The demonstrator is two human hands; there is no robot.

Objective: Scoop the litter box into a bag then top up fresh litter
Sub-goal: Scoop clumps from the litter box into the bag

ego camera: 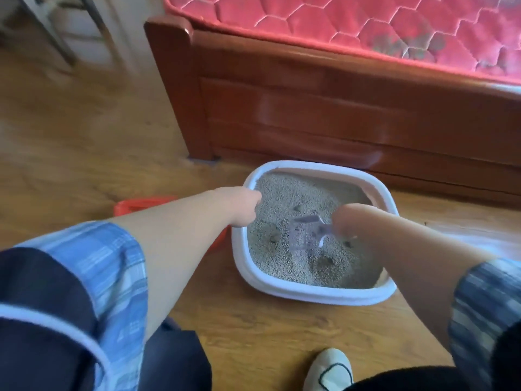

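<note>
A white litter box (324, 292) sits on the wooden floor, filled with grey litter (284, 198) and a few dark clumps (272, 235). My left hand (242, 201) grips the box's left rim. My right hand (346, 218) is over the litter and holds a pale translucent scoop (304, 230), which is blurred; its blade lies in the litter near the middle. A red bag (141, 206) shows to the left of the box, mostly hidden behind my left forearm.
A red-brown wooden bed frame (310, 108) with a pink quilted mattress (366, 26) stands just behind the box. A chair leg (53, 38) is at the far left. My shoe (329, 371) is on the floor in front of the box.
</note>
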